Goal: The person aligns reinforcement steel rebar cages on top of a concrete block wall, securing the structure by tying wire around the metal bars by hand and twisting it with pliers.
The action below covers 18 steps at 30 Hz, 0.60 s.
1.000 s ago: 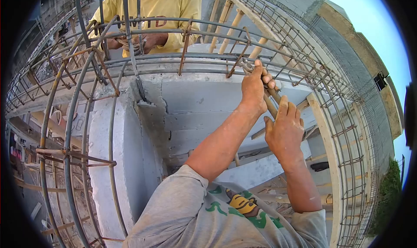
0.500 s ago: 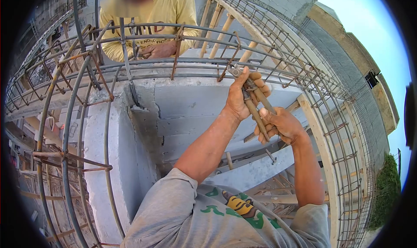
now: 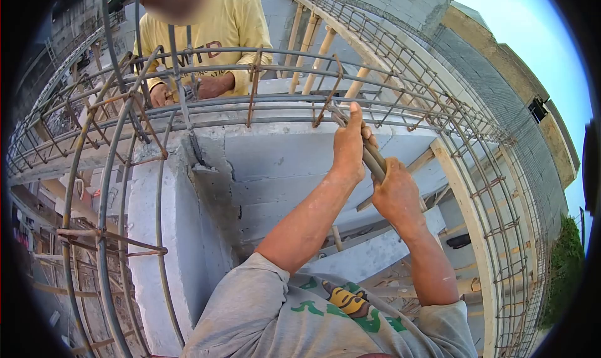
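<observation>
My left hand (image 3: 350, 142) is closed around the upper part of a pair of pliers (image 3: 374, 159), its thumb pointing up near the metal head. My right hand (image 3: 397, 192) wraps round the lower ends of the long brownish handles, which lie close together. The pliers' head is beside the horizontal rebar cage (image 3: 282, 99); whether its jaws touch a bar, I cannot tell. Below the hands is a pale block wall (image 3: 275, 164).
Behind the cage a person in a yellow shirt (image 3: 241, 23) works with both hands at the bars. Upright rebar (image 3: 103, 195) rises at the left beside a pale block column (image 3: 150, 233). A wooden plank (image 3: 466, 220) and more rebar curve down the right.
The plier handles have come together and my right hand has closed round them. The person opposite has shifted left, and now both their hands show.
</observation>
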Each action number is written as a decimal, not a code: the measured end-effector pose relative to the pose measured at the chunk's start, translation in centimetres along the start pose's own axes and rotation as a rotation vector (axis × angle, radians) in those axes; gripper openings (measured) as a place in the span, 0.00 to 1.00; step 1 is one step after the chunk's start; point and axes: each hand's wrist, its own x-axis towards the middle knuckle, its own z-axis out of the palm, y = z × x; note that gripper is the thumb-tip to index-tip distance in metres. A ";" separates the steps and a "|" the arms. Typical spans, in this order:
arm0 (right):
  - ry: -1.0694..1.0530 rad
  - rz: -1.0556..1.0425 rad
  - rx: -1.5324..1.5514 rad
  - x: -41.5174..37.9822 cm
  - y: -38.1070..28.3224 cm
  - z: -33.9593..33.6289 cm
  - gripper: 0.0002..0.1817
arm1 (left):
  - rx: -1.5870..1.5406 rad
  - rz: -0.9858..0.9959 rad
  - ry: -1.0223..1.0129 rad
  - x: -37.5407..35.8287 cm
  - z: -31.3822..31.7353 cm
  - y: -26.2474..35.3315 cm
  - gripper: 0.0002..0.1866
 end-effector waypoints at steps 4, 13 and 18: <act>-0.320 0.115 0.471 1.6 0.3 -1.0 0.13 | 0.072 0.141 -0.125 -0.1 -2.3 0.6 0.26; -0.641 0.348 0.886 1.7 0.8 -2.1 0.27 | -0.375 -0.131 -0.456 0.1 -2.0 1.4 0.21; 0.076 -0.117 -0.125 -1.3 -2.2 -1.9 0.36 | -0.247 -0.078 -0.093 0.3 0.3 0.5 0.22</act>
